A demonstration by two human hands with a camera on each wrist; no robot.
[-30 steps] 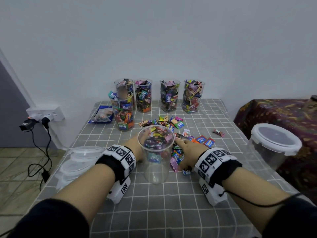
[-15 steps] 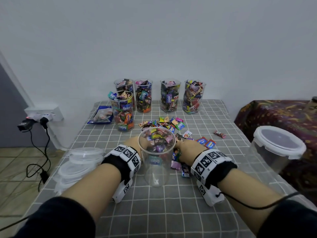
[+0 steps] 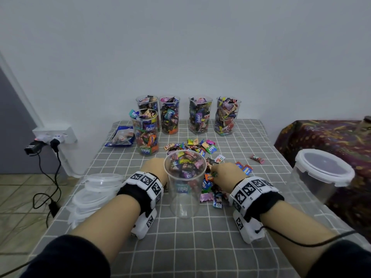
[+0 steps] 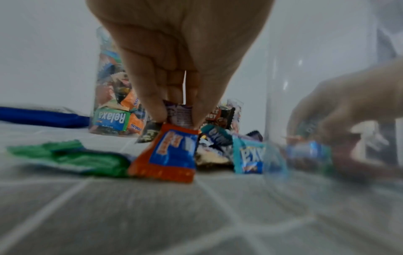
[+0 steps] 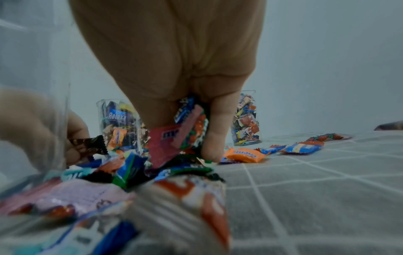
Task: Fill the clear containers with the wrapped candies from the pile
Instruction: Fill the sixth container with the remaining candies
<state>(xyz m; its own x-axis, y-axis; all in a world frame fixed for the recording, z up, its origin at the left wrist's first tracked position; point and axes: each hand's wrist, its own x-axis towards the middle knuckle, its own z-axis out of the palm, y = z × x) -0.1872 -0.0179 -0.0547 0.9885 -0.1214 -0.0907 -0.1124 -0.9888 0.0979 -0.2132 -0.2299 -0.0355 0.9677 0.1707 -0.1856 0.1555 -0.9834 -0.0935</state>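
An empty clear container [image 3: 185,189] stands upright on the grey checked cloth, between my two hands. The pile of wrapped candies [image 3: 197,149] lies just behind it and to its right. My left hand [image 3: 153,167] is left of the container; in the left wrist view its fingertips [image 4: 197,120] pinch an orange-and-blue candy [image 4: 172,153] together with a purple one [image 4: 180,114]. My right hand [image 3: 228,173] is down in the pile on the right, and its fingers [image 5: 214,138] grip a bunch of candies [image 5: 181,134]. Several filled containers [image 3: 168,117] stand at the back.
A stack of clear lids [image 3: 96,189] lies at the table's left edge. A large tub with a white lid [image 3: 321,173] sits at the right edge. A blue candy bag [image 3: 121,137] lies back left. One stray candy [image 3: 257,159] lies to the right.
My right hand has drawn in around candies beside the container and gathered them. My left hand stays behind the container's left side. The view has shifted slightly.
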